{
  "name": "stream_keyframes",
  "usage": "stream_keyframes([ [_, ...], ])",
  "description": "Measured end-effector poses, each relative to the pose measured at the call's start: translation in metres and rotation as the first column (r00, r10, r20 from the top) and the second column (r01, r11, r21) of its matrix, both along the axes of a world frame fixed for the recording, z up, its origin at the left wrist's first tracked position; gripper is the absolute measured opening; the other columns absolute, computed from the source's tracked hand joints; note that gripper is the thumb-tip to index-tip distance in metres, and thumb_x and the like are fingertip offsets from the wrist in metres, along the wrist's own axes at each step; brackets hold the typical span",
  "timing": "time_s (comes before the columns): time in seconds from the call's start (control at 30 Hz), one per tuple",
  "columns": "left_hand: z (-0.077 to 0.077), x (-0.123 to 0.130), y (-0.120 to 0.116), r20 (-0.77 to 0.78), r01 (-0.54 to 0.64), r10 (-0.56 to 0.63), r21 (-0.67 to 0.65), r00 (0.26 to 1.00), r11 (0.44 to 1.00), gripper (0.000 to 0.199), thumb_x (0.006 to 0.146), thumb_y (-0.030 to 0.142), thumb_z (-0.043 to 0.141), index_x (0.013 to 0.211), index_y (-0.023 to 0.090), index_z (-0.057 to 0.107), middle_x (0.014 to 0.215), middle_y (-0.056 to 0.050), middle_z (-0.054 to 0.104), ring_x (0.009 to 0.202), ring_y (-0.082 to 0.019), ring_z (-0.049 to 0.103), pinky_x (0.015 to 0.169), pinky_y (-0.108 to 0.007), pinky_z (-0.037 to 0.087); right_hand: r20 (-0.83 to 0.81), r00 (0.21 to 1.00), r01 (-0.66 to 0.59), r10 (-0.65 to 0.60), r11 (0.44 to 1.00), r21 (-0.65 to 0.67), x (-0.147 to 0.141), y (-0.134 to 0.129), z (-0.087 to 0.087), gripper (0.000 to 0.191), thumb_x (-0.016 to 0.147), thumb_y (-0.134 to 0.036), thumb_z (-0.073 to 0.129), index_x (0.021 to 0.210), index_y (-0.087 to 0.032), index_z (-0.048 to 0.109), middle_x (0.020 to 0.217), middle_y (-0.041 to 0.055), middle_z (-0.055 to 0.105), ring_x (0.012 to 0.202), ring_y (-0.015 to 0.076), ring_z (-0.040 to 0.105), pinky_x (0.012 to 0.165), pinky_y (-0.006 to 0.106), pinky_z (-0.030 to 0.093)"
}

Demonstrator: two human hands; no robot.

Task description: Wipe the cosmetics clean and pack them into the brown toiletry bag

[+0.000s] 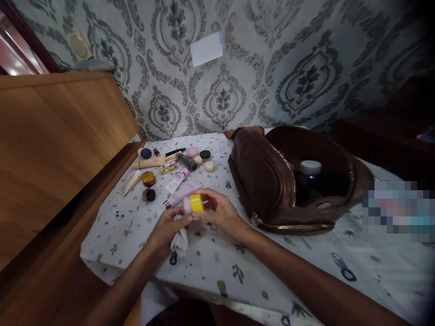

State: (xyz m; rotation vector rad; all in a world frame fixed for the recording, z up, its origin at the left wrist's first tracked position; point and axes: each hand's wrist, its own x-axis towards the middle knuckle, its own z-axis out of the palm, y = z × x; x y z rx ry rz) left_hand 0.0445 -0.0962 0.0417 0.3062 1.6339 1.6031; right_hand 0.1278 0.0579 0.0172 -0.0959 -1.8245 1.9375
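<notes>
A small jar [196, 203] with a yellow lid and a pale pinkish body is held sideways between my two hands, over the near part of the table. My right hand [224, 212] is closed around its lid end. My left hand [166, 230] grips a crumpled white cloth [180, 242], which hangs below the fingers, and its fingertips touch the jar's pale end. Just beyond the jar lies a lilac tube [183, 192] with a silvery cap. A black-lidded jar [148, 195] and a gold-lidded jar [148, 178] are to the left.
More cosmetics lie farther back, among them a dark green bottle [186, 161], a gold lipstick tube [169, 169] and a peach tube [148, 163]. On the right, an unzipped brown bag [261, 176] holds a white-capped bottle [310, 167]. A wooden panel [61, 158] borders the left.
</notes>
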Motion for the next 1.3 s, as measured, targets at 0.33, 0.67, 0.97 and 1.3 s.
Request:
stream_keyframes([
  [0.33, 0.009, -0.003, -0.004, -0.261, -0.080, 0.075, -0.008, 0.962, 0.997, 0.054, 0.059, 0.067, 0.076, 0.063, 0.016, 0.059, 0.044, 0.006, 0.049, 0.036, -0.006, 0.036, 0.037, -0.019, 0.023, 0.037, 0.991, 0.122, -0.127, 0.986, 0.112, 0.000, -0.002, -0.007, 0.042, 0.063, -0.028, 0.079, 0.102, -0.022, 0.065, 0.102, 0.0036, 0.065, 0.092, 0.0185, 0.059, 0.077, 0.032, 0.051],
  [0.67, 0.037, -0.026, 0.010, -0.936, -0.011, 0.108, 0.111, 0.335, 0.994, 0.031, 0.078, 0.021, 0.055, 0.055, 0.021, 0.034, 0.062, 0.003, 0.037, 0.061, -0.012, 0.040, 0.057, -0.025, 0.032, 0.141, 0.981, -0.112, 0.135, 0.981, -0.162, 0.006, -0.004, 0.007, 0.039, 0.066, -0.041, 0.081, 0.092, -0.019, 0.062, 0.083, -0.0002, 0.064, 0.070, 0.0134, 0.059, 0.060, 0.026, 0.046],
  [0.97, 0.008, 0.000, 0.018, -0.915, 0.134, -0.085, -0.034, 0.393, 0.990, 0.019, 0.097, 0.027, 0.039, 0.114, 0.021, 0.047, 0.108, -0.006, 0.056, 0.095, -0.018, 0.057, 0.083, -0.032, 0.047, 0.117, 0.965, -0.203, 0.236, 0.949, -0.240, 0.005, -0.006, 0.005, 0.040, 0.061, -0.037, 0.083, 0.090, -0.020, 0.061, 0.080, -0.0030, 0.063, 0.067, 0.0124, 0.060, 0.065, 0.027, 0.050],
  [1.3, -0.009, -0.003, 0.011, -0.982, 0.025, -0.170, -0.168, 0.087, 0.985, 0.033, 0.100, 0.033, 0.035, 0.121, 0.018, 0.055, 0.114, -0.012, 0.056, 0.101, -0.024, 0.058, 0.086, -0.039, 0.049, 0.092, 0.990, -0.092, 0.109, 0.980, -0.179, 0.002, -0.006, -0.004, 0.046, 0.058, -0.034, 0.085, 0.093, -0.021, 0.058, 0.088, -0.0015, 0.063, 0.075, 0.0140, 0.062, 0.072, 0.029, 0.050],
])
